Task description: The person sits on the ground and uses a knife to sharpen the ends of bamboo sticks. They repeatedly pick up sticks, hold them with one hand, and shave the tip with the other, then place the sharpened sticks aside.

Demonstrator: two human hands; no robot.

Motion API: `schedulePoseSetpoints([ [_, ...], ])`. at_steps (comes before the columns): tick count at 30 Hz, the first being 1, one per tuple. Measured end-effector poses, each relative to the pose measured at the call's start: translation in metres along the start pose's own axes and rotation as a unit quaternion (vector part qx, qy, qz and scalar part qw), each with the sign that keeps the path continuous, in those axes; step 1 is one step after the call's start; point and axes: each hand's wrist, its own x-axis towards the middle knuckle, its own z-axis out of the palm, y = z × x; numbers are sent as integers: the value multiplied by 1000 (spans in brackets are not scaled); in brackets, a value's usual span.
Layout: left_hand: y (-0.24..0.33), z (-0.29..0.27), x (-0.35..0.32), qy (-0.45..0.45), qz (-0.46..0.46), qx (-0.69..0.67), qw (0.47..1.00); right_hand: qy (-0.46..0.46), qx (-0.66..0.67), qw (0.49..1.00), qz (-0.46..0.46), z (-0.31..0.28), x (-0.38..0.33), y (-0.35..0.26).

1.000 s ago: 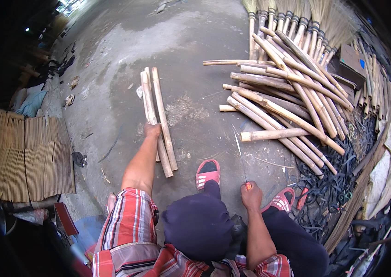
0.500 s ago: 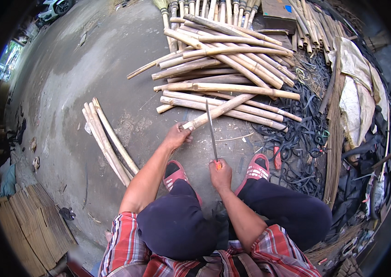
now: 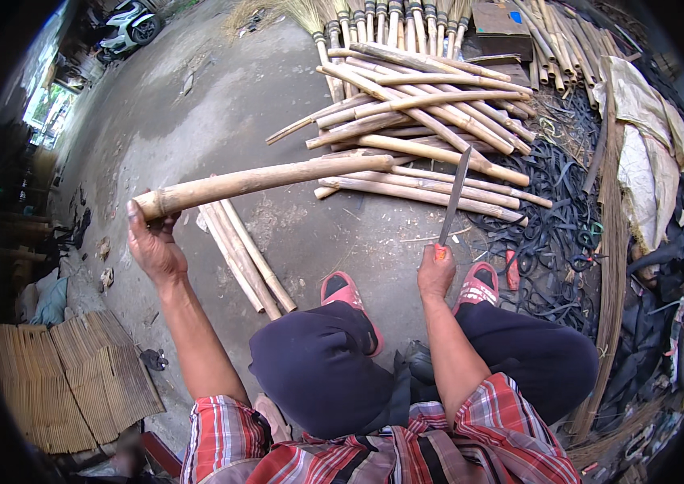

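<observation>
My left hand grips one end of a bamboo pole, which is raised off the floor and stretches rightward to the edge of the pile. In my right hand is a long-bladed knife with a red handle, its blade pointing up and away, apart from the held pole. Ahead lies a crisscrossed pile of bamboo poles. Several more poles rest on the floor at left, partly behind the raised one.
Brooms stand in a row beyond the pile. Black strips litter the floor at right, near a red object and a pale sack. Corrugated sheets lie at lower left. A motorbike is parked far left.
My left hand has moved left and lifted the bamboo pole clear of the pile, turning it more level. The knife has shifted right with my right hand. The view has also shifted.
</observation>
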Motion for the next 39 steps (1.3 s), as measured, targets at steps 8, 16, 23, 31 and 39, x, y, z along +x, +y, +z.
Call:
schedulePoseSetpoints([
  [8, 49, -53, -20, 41, 7, 28, 999, -171, -71, 977, -103, -2, -38, -23],
  [16, -1, -39, -46, 36, -70, 6, 997, -335, -211, 913, -98, -2, -61, 18],
  [23, -49, -9, -60, -68, -131, -84, 985, -307, -271, 912, 5, -21, -54, 43],
  [31, -178, 55, -141, -275, -374, 98, 880, -306, -304, 902, 8, -8, -34, 53],
  [39, -205, 3, -61, 48, -305, -14, 951, -295, -274, 915, -28, -6, -36, 78],
])
